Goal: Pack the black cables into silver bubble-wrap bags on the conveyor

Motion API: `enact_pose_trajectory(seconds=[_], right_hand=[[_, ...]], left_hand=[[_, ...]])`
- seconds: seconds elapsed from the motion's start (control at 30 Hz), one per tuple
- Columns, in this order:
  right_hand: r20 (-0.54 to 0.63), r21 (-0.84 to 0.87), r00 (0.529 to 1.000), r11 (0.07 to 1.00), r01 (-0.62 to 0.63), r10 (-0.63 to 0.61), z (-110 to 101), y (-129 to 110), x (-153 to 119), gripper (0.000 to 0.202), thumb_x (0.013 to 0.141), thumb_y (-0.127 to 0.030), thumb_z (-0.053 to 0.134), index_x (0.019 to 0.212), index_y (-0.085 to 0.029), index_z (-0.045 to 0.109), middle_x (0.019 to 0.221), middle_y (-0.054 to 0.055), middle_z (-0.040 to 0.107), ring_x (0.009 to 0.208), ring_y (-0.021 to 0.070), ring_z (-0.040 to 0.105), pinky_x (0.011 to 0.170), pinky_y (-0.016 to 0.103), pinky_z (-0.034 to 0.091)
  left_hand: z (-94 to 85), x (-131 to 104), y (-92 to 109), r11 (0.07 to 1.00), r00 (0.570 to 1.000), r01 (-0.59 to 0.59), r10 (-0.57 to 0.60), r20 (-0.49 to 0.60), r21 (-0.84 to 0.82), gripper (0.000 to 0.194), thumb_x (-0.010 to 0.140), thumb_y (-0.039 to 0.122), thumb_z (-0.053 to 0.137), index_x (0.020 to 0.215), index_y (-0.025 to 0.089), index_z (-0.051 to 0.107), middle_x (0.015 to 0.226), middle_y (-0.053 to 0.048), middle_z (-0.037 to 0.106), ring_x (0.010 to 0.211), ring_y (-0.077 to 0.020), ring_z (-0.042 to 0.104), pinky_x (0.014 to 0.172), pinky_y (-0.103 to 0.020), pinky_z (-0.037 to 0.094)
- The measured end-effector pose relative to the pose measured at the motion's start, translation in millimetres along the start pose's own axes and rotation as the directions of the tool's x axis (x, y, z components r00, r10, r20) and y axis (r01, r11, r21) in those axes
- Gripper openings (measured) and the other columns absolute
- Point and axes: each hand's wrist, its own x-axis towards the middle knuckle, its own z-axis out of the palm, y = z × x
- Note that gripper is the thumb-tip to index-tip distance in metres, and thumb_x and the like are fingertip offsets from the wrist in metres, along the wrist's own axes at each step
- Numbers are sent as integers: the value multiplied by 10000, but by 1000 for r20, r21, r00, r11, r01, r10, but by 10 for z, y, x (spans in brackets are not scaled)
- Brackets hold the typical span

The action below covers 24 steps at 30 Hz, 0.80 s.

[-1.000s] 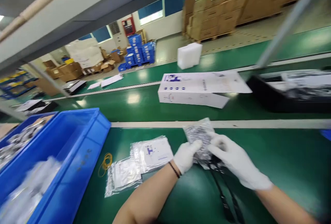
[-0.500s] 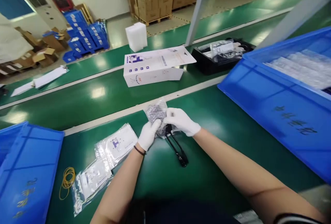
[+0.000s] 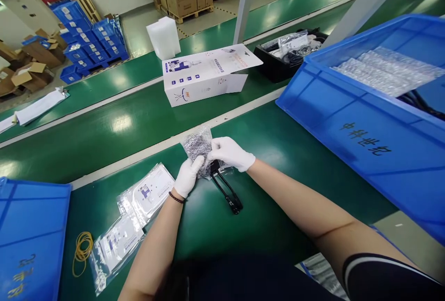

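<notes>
Both of my hands wear white gloves and grip one small clear plastic bag (image 3: 196, 145) with dark speckled contents, held just above the green table. My left hand (image 3: 187, 176) pinches its lower left side, my right hand (image 3: 229, 153) holds its right side. A black cable-like part (image 3: 226, 191) sticks out of the bag's lower end and rests on the table toward me. Two flat clear bags with printed leaflets (image 3: 146, 193) (image 3: 116, 244) lie left of my left arm.
A big blue bin (image 3: 361, 129) holding bubble-wrapped parts stands at the right, another blue bin (image 3: 28, 236) at the left. Yellow rubber bands (image 3: 82, 251) lie beside it. On the conveyor belt beyond sit a white printed carton (image 3: 205, 78) and a black tray (image 3: 278, 67).
The view has swung from left to right, bringing the right blue bin into sight. My hands have kept hold of the speckled bag, and the black part now shows lying out of it.
</notes>
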Motion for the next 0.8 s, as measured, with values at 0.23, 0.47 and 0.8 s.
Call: enact_pose_trajectory(seconds=[0.23, 0.47, 0.8], right_hand=[[-2, -1, 1000, 1000, -10, 10, -1, 1, 1, 351, 559, -261, 661, 513, -185, 321, 551, -54, 310, 551, 100, 274, 495, 246, 203], [7, 39, 999, 998, -44, 44, 6, 2, -5, 336, 558, -249, 643, 531, -190, 313, 550, -59, 283, 542, 96, 253, 487, 242, 186], [34, 28, 998, 998, -56, 55, -16, 20, 17, 342, 569, -231, 683, 532, -180, 347, 545, -64, 311, 547, 94, 275, 478, 226, 191]], left_hand=[[27, 0, -1, 998, 1000, 25, -25, -12, -64, 614, 825, 542, 620, 1268, 117, 595, 1289, -100, 609, 1241, -274, 515, 1125, -379, 307], [55, -1, 31, 993, 997, 70, -74, -37, -92, 633, 770, 583, 653, 1190, 108, 646, 1210, -104, 654, 1177, -291, 556, 1082, -390, 362], [73, -18, 42, 994, 993, 58, -67, -94, -93, 608, 752, 577, 670, 1137, 106, 672, 1145, -98, 682, 1145, -288, 570, 1075, -388, 365]])
